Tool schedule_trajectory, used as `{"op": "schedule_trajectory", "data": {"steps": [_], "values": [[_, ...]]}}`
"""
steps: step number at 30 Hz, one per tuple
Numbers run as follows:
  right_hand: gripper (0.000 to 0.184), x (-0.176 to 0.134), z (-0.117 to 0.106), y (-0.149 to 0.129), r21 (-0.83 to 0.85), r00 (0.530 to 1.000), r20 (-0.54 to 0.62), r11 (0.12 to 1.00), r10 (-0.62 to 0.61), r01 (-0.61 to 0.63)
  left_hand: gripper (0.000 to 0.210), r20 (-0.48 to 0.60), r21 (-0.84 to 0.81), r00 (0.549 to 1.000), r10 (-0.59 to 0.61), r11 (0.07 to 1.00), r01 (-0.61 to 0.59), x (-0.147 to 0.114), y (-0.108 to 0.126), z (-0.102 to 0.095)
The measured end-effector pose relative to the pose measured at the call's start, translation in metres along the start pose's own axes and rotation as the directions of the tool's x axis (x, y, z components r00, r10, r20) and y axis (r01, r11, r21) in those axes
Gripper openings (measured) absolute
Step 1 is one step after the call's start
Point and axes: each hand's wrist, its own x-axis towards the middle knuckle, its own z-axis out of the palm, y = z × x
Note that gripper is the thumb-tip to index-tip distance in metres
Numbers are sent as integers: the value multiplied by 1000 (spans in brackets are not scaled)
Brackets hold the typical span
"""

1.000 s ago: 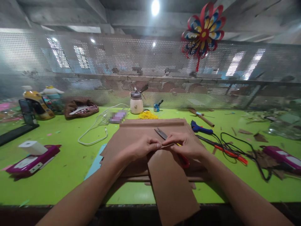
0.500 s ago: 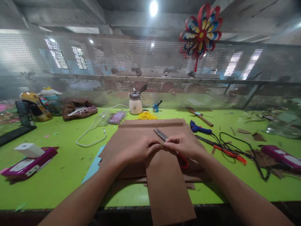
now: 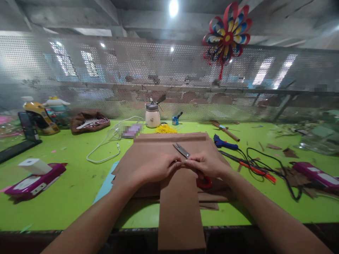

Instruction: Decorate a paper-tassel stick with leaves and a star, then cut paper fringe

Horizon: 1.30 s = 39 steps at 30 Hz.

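Observation:
A long strip of brown kraft paper (image 3: 180,208) hangs toward me over the table's front edge. Its far end is pinched between the fingertips of my left hand (image 3: 159,168) and my right hand (image 3: 205,165), which almost meet there. Beneath my hands lies a stack of larger brown paper sheets (image 3: 156,148). Red-handled scissors (image 3: 182,151) rest on the stack beside my right hand, blades pointing away and partly apart. My right hand and the strip hide part of their handles.
On the right lie a blue glue gun (image 3: 225,143), an orange-handled tool (image 3: 258,170), a black cord and a purple power strip (image 3: 316,174). A white charger (image 3: 35,165) sits on another power strip at left. A bottle (image 3: 153,116) and yellow shreds (image 3: 166,129) are behind the stack.
The strip's near end has swung a little to the left and hangs straighter. My fingertips have shifted slightly right along its far edge, both hands still pinching it.

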Motion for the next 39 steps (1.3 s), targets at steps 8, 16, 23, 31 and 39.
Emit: {"op": "schedule_trajectory", "data": {"steps": [8, 16, 23, 31, 39], "values": [[38, -2, 0, -9, -227, 998, 0, 972, -67, 65, 29, 13, 19, 1000, 1, 1000, -1, 1, -7, 3], [25, -2, 7, -16, -455, 983, -49, 880, -178, 136, 30, 46, -33, 999, -7, 999, 8, 4, -7, 3], [33, -2, -3, -11, -427, 992, -55, 901, -115, 81, 39, 209, -395, 972, -104, 901, 181, 1, -16, -7], [36, 2, -11, 1, -344, 994, -11, 934, -109, 99, 32, 311, -827, 936, -168, 437, 353, 5, -30, 6], [36, 1, -9, -4, -415, 998, -20, 908, -64, 50, 35, 303, -694, 909, -287, 587, 417, 7, -28, 4]]}}
